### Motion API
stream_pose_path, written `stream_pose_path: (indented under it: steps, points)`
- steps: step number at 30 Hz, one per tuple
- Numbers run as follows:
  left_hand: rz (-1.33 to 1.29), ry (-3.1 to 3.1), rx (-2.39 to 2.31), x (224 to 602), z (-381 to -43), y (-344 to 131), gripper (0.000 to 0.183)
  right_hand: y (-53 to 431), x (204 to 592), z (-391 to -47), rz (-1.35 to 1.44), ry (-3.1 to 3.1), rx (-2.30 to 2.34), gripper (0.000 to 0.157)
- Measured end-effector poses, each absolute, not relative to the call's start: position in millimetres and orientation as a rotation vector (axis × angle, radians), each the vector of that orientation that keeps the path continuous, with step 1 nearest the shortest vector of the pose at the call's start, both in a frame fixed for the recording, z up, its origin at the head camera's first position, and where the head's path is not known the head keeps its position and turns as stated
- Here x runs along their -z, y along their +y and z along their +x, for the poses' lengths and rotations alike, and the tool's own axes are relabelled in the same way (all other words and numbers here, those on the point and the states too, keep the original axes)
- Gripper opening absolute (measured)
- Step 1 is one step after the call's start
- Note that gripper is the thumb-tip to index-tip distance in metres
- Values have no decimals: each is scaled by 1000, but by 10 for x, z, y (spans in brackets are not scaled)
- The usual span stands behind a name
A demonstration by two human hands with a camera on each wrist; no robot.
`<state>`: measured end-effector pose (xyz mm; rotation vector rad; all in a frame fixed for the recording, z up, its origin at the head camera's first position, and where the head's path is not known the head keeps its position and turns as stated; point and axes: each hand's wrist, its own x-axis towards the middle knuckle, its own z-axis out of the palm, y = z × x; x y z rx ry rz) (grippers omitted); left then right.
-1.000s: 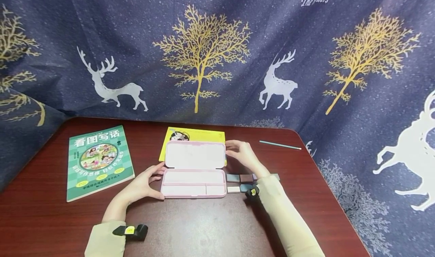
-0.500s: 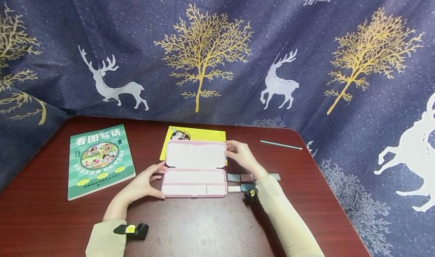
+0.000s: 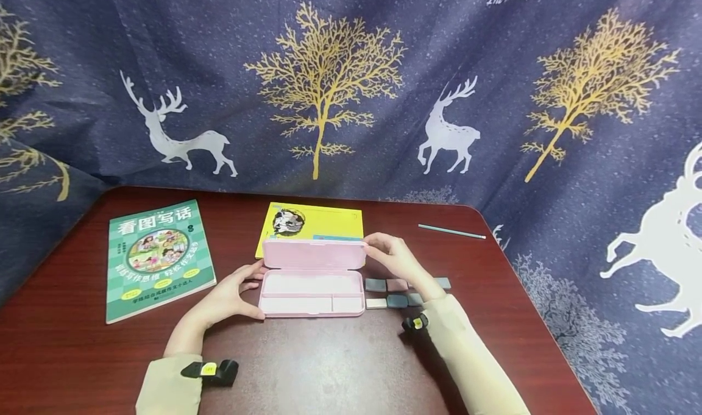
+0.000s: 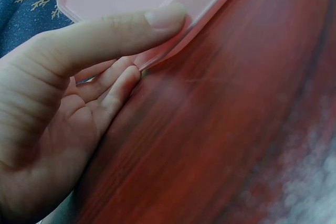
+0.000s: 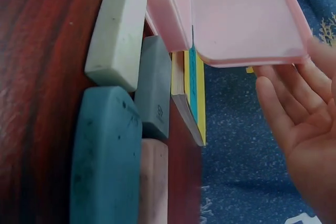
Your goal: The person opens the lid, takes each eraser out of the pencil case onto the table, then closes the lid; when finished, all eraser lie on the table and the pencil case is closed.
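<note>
A pink pencil case [image 3: 312,293] stands with its lid [image 3: 314,255] raised and tilted over the base. Its base has a long compartment and two smaller ones in front, with nothing in them. My left hand [image 3: 233,296] holds the left end of the base, thumb at the near corner and fingers [image 4: 123,85] along the side. My right hand [image 3: 396,256] pinches the right edge of the lid, and the right wrist view shows its fingers [image 5: 275,108] behind the lid's edge. Beside the case's right end lie several block erasers, among them a white one [image 5: 118,32] and a dark teal one [image 5: 107,156].
A yellow book [image 3: 329,220] lies behind the pencil case, partly covered by it. On the left of the table [image 3: 307,366] is a green book [image 3: 159,259]. A light teal pencil [image 3: 451,231] lies at the back right. A patterned cloth [image 3: 219,98] hangs behind the table.
The lid has swung up from leaning back, and my right hand has come along with it, slightly nearer. More of the yellow book shows. My left hand stays in place.
</note>
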<state>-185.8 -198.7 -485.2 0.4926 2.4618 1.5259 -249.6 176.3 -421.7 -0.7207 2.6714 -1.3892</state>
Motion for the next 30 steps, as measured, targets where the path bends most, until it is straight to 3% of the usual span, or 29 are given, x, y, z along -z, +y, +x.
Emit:
stream_pose_path:
  steps: [14,24,30]
  points:
    - [448,2439,-1503,4829,-1841,-1985,110,1842,4269,-2336,-937,2547,1133,18]
    - [454,2444,-1494,4835,-1846,-1968,109,1835,4332,-2232,-868,2478,1095,52]
    - [428,2455,-1475,4816,-1833,-1961,109,1805,4361,-2214,-892,2524,981,64]
